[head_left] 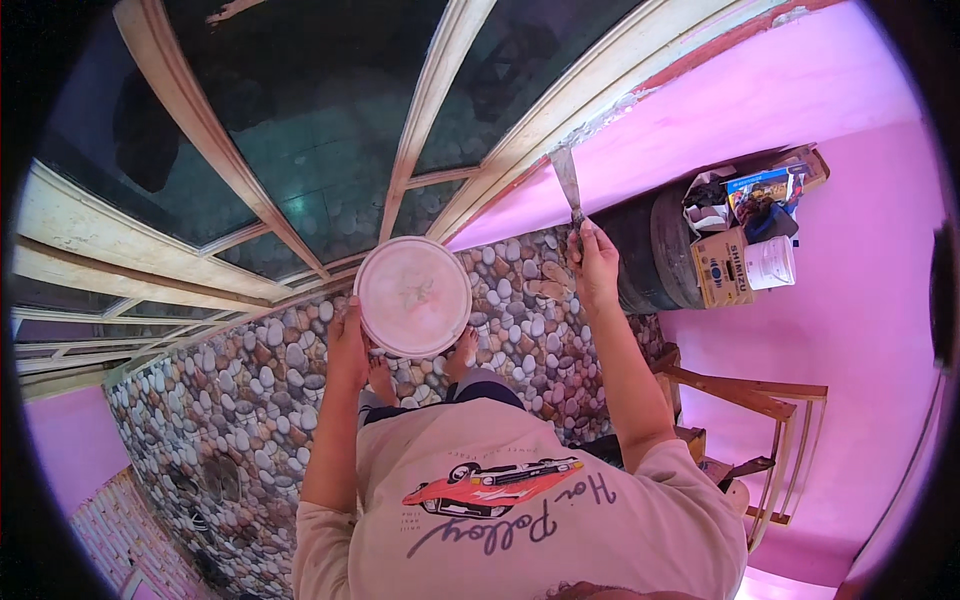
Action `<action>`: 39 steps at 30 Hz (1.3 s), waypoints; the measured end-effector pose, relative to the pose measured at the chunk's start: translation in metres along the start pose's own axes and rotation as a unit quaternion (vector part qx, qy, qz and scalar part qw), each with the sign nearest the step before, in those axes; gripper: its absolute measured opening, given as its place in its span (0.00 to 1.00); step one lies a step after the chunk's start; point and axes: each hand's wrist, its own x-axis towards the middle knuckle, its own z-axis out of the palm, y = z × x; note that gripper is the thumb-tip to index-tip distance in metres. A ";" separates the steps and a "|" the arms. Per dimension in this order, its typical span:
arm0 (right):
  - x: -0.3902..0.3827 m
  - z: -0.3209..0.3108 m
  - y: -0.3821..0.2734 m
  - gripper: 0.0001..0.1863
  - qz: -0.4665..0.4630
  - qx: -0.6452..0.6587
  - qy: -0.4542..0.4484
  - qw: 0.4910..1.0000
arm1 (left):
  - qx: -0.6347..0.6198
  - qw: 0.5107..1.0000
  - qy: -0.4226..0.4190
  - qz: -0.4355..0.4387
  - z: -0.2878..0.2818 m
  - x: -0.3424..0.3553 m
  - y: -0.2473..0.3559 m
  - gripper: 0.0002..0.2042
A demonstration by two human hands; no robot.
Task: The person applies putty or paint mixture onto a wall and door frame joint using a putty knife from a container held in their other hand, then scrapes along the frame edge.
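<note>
My left hand [346,345] grips the left edge of a round, pale bucket lid [415,300] with a raised rim. A smear of paste-like stuff lies near the middle of its face; whether a tub is under it I cannot tell. My right hand [595,262] is raised and closed around the handle of a putty knife [567,180]. The blade points up and away from me, its tip at the seam between the cream window frame [530,130] and the pink wall [720,110]. Patchy whitish marks and a reddish strip run along that seam.
Dark drums [650,250] stand at the right, with a cardboard box [724,268], a white tub [770,263] and other items by them. A wooden frame [780,400] leans beyond my right elbow. Sandals [550,282] lie on the pebble-patterned floor [270,400].
</note>
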 end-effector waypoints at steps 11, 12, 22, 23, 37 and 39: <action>0.006 -0.007 -0.005 0.12 -0.043 -0.050 -0.007 0.998 | -0.021 1.000 0.007 -0.019 0.010 -0.002 0.004 0.19; 0.005 -0.004 -0.005 0.12 -0.042 -0.051 -0.006 0.998 | -0.017 1.000 0.000 -0.014 0.011 -0.002 0.006 0.19; 0.009 -0.011 -0.009 0.11 -0.026 -0.030 -0.016 0.999 | -0.007 1.000 -0.015 -0.004 0.006 0.004 0.000 0.18; 0.007 -0.010 -0.009 0.11 -0.027 -0.040 -0.021 0.999 | -0.008 1.000 -0.014 -0.004 0.005 0.005 0.000 0.18; 0.007 0.002 -0.008 0.15 -0.053 -0.053 -0.027 0.997 | -0.007 1.000 -0.019 0.005 0.009 0.001 0.001 0.18; 0.004 0.002 -0.011 0.14 -0.067 -0.064 -0.009 0.996 | -0.011 1.000 -0.010 0.004 0.012 0.000 0.001 0.18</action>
